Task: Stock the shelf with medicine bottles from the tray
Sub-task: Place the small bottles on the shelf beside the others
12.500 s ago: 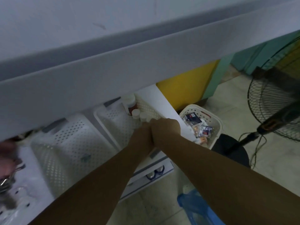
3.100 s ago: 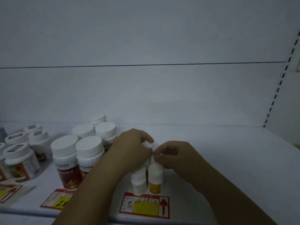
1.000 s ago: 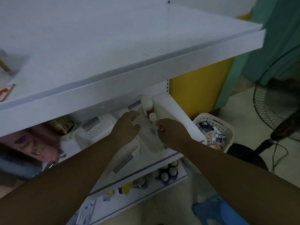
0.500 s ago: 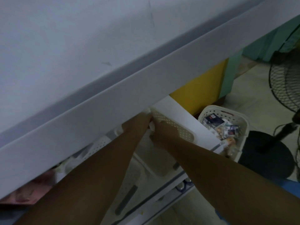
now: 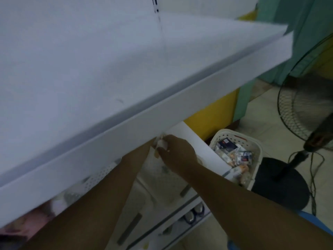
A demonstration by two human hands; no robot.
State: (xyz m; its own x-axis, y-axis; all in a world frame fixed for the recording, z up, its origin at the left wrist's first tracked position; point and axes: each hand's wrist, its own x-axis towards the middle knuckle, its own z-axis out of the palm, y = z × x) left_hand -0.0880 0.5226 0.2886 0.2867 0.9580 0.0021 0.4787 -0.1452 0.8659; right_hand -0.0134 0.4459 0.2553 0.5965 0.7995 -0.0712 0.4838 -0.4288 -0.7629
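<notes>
medicine bottle (image 5: 161, 143): small, white, blurred, sits at the fingertips of the right grip (image 5: 177, 152), tucked just under the front lip of the shelf (image 5: 162, 112) and over the far end of the white tray (image 5: 158, 179) one level down. right grip's fingers curl round it in what looks like a pinch; whether it has more than one bottle, cannot tell. left grip (image 5: 150, 150) is mostly hidden behind the lip, so open or closed cannot tell. step reads as lifting stock out of the tray. to do it well: draw toward the body to clear the lip before raising, hold the body not the cap, keep it upright, land it upright on the bare shelf top. floor basket (image 5: 252, 141) and fan (image 5: 304, 109) sit off right, uninvolved.
</notes>
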